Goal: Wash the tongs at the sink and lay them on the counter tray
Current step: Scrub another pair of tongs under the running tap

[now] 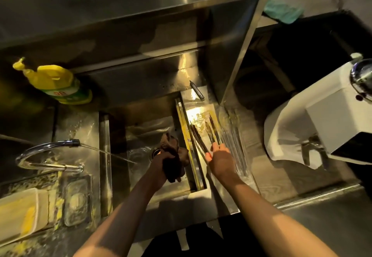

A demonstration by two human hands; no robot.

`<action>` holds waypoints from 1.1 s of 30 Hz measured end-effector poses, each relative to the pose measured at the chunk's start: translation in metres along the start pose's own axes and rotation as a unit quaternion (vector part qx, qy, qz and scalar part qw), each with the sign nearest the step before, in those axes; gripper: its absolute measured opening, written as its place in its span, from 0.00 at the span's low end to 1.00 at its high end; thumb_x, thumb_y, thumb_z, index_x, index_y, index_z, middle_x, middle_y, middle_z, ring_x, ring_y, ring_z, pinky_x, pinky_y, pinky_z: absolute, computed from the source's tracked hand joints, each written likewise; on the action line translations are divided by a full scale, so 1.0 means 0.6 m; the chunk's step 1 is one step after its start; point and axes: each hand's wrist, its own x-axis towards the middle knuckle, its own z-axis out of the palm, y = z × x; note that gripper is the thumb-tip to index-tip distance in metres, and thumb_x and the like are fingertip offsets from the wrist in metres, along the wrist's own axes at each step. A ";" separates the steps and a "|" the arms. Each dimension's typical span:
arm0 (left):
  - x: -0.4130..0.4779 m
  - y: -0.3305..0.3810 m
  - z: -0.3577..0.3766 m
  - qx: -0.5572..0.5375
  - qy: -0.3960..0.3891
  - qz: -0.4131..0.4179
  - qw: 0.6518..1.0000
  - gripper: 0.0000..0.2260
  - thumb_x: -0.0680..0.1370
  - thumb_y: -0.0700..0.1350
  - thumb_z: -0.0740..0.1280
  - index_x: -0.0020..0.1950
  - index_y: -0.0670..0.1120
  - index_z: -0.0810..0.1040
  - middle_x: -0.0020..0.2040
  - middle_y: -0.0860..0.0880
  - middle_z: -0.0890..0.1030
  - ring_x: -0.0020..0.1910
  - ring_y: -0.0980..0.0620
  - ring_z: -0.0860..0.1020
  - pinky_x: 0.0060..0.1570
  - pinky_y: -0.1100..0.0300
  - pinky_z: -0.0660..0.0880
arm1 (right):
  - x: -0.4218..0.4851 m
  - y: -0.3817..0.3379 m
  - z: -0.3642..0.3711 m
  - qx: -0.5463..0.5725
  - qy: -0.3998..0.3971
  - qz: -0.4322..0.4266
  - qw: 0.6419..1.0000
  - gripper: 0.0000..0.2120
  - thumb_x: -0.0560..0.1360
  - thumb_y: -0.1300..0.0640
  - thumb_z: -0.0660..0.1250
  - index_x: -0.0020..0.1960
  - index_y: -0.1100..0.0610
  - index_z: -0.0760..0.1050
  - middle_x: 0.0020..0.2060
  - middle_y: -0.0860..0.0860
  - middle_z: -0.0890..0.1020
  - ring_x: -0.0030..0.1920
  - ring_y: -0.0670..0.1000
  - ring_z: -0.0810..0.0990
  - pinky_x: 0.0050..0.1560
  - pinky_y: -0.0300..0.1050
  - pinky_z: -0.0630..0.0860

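Beside sink rim, right hand (218, 157) holding tongs (199, 138) over tray (203, 113)

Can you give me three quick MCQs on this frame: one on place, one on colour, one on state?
1. Where are the tongs?
A. in the basin
B. on the counter tray right of the sink
C. beside the bottle

2. What colour is the soap bottle?
A. yellow
B. red
C. blue

3. What is the tap doing?
A. off
B. running
C. removed

Answers: 1 B, the right hand touches their handles on the tray. 2 A, body and cap are yellow. 3 B, a stream leaves the spout into the sink, where the left hand grips a dark cloth.
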 end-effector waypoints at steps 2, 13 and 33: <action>0.003 0.007 0.001 -0.011 -0.018 -0.002 1.000 0.18 0.71 0.46 0.64 0.55 0.36 0.75 0.48 0.35 0.76 0.39 0.40 0.77 0.41 0.50 0.72 | -0.003 0.004 -0.014 0.037 0.010 -0.003 0.999 0.11 0.78 0.55 0.65 0.60 0.56 0.74 0.56 0.54 0.75 0.55 0.55 0.77 0.53 0.48 0.77; 0.011 0.026 -0.071 -0.028 -0.021 0.045 0.998 0.26 0.77 0.64 0.62 0.54 0.43 0.84 0.48 0.37 0.81 0.40 0.41 0.78 0.38 0.51 0.76 | -0.014 -0.097 -0.043 0.137 -0.040 -0.123 0.982 0.16 0.85 0.46 0.53 0.54 0.54 0.75 0.50 0.50 0.69 0.48 0.55 0.75 0.48 0.49 0.72; 0.021 0.100 -0.342 0.017 0.136 0.124 0.983 0.22 0.68 0.48 0.79 0.58 0.43 0.79 0.51 0.41 0.85 0.46 0.43 0.85 0.50 0.42 0.81 | -0.073 -0.361 0.140 0.135 -0.231 -0.140 0.953 0.24 0.81 0.34 0.52 0.36 0.46 0.73 0.46 0.51 0.76 0.48 0.52 0.76 0.56 0.54 0.73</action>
